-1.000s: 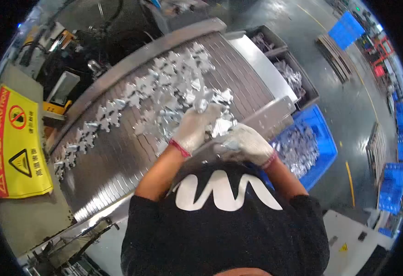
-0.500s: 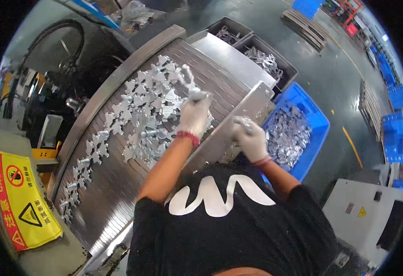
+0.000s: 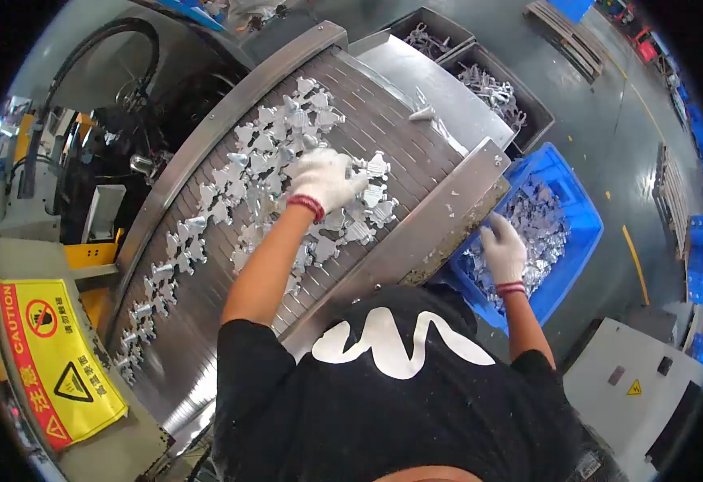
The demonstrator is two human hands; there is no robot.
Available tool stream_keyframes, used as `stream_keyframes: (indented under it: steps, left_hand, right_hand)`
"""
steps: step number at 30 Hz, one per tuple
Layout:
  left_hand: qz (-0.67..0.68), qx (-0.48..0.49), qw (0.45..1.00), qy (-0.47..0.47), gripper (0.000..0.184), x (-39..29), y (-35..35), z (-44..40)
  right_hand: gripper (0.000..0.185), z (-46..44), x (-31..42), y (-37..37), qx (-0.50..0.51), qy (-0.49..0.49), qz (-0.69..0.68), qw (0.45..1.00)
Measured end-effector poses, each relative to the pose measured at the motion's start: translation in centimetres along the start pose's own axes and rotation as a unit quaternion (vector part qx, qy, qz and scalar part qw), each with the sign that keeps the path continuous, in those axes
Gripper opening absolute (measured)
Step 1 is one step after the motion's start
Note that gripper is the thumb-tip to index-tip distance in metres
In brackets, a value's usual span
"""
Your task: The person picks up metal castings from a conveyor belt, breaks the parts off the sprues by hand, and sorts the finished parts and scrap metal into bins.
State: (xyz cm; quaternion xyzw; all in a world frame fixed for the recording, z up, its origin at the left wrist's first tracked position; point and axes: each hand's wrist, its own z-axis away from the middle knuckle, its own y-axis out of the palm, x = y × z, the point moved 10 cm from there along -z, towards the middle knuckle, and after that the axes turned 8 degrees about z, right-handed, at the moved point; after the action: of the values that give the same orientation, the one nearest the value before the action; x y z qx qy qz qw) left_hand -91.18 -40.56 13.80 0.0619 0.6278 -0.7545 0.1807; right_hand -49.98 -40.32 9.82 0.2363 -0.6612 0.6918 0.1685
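Note:
My left hand [image 3: 325,178], in a white knitted glove with a red cuff, is over a pile of silvery flat metal castings [image 3: 359,229] on the slatted conveyor [image 3: 207,309]. Its thumb and forefinger are apart beside a casting; the other fingertips are hidden. My right hand [image 3: 502,251], gloved alike, hangs over the near side of the blue bin [image 3: 572,241]. Its fingers are slightly apart and I see nothing held in them. Shiny scrap pieces [image 3: 540,217] fill the bin. An elongated metal piece [image 3: 422,110] is over the edge of the sloping metal plate [image 3: 400,68].
Two dark crates [image 3: 538,112] with metal parts stand beyond the plate. A raised metal rail [image 3: 416,221] runs between conveyor and bin. Machinery with a black hose [image 3: 102,32] and a yellow caution sign [image 3: 62,361] are at the left. A grey cabinet [image 3: 633,386] stands at the right.
The part my left hand held has left it, and that hand is down at the pile. My right hand has moved right, from the rail to the bin, its fist loosened.

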Motion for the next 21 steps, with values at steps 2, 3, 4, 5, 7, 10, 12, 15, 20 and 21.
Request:
stream_keyframes:
  steps: [2, 3, 4, 5, 7, 10, 12, 15, 20, 21]
  left_hand:
    - [0.023, -0.053, 0.998, 0.019, 0.039, -0.2, 0.3, 0.9]
    - [0.012, -0.056, 0.998, 0.027, 0.037, -0.4, 0.1, 1.1]
    - [0.001, -0.059, 0.997, 0.039, 0.035, -0.6, -0.1, 1.2]
    - [0.019, -0.038, 0.997, 0.069, 0.034, -0.8, 0.2, 1.0]
    - [-0.060, -0.057, 0.991, 0.109, 0.028, -1.3, 0.0, 0.9]
    - [-0.010, -0.194, 0.950, 0.245, 0.020, -4.7, -6.5, 4.2]
    - [0.048, -0.204, 0.943, 0.259, 0.028, -5.1, -10.4, 6.1]
    - [0.156, -0.183, 0.942, 0.234, 0.023, -5.4, -13.3, 9.2]
    - [0.149, -0.136, 0.924, 0.324, 0.030, -8.0, -12.5, 11.4]
    - [0.148, -0.139, 0.924, 0.325, 0.030, -8.3, -12.3, 11.9]
  right_hand:
    - [0.035, -0.9, 8.8, -0.2, -0.001, -0.088, -0.100, 0.991]
    - [0.036, -1.1, 12.1, 0.6, 0.019, -0.094, -0.115, 0.989]
    - [0.039, -1.4, 15.6, 1.3, 0.006, -0.173, -0.083, 0.981]
    - [0.042, -1.8, 18.6, 3.1, 0.043, -0.211, -0.090, 0.972]
    - [0.062, -3.1, 23.4, 5.6, 0.036, -0.309, 0.000, 0.951]
    - [0.075, -5.7, 26.1, 5.4, 0.046, -0.263, -0.090, 0.959]
    - [0.075, -6.8, 26.3, 5.8, 0.174, -0.196, -0.192, 0.946]
    - [0.065, -7.7, 24.5, 6.7, 0.199, -0.082, -0.507, 0.834]
    - [0.035, 0.1, 27.9, 6.5, 0.121, -0.495, -0.253, 0.822]
    - [0.031, 1.1, 28.0, 5.8, 0.115, -0.486, -0.209, 0.841]
